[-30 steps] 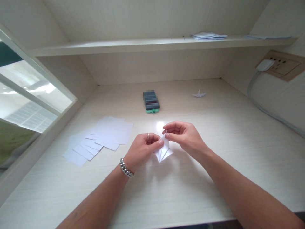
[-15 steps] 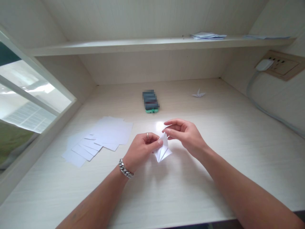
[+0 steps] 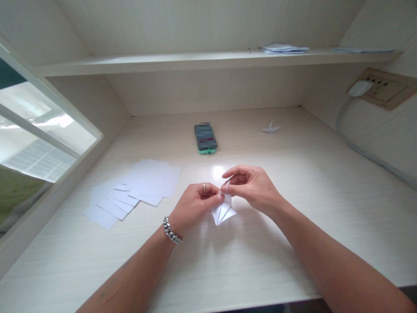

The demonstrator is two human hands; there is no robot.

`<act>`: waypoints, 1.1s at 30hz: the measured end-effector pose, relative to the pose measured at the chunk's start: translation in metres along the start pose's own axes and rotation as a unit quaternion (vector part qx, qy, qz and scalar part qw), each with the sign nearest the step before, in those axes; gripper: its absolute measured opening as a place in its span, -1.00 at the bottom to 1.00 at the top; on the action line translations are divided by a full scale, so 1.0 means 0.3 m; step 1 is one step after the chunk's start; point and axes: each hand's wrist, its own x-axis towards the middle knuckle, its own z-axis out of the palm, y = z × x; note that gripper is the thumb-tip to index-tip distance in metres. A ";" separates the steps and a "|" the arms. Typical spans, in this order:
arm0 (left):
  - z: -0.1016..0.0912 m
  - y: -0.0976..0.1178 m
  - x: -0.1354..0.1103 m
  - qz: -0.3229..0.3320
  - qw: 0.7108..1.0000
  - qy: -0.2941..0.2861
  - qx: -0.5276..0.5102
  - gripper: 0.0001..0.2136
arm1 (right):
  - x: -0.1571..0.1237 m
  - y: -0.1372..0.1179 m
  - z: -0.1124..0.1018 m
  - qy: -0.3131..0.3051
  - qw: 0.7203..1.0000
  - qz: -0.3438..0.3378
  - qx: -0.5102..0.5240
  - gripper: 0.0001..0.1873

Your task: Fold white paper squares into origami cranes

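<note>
A small folded white paper piece (image 3: pixel 223 210) hangs just above the pale wooden desk (image 3: pixel 293 217), its pointed flaps fanning downward. My left hand (image 3: pixel 195 204), with a ring and a chain bracelet, pinches its left upper part. My right hand (image 3: pixel 250 187) pinches the top tip between thumb and forefinger, right beside the left fingertips. Both hands are closed on the paper.
A fanned pile of white paper squares (image 3: pixel 137 189) lies to the left. A phone in a green case (image 3: pixel 206 138) lies farther back, and a finished paper crane (image 3: pixel 270 128) at the back right. Folded papers (image 3: pixel 283 48) rest on the shelf. A wall socket with plug (image 3: pixel 361 89) is at right.
My right thumb and forefinger have come down and closed on the paper's top tip, pressing it lower; the left hand has barely moved.
</note>
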 end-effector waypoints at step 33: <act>0.005 0.003 -0.003 0.030 0.999 0.023 0.039 -0.80 | 0.001 -0.006 -0.001 0.008 1.000 -0.002 0.015 -0.71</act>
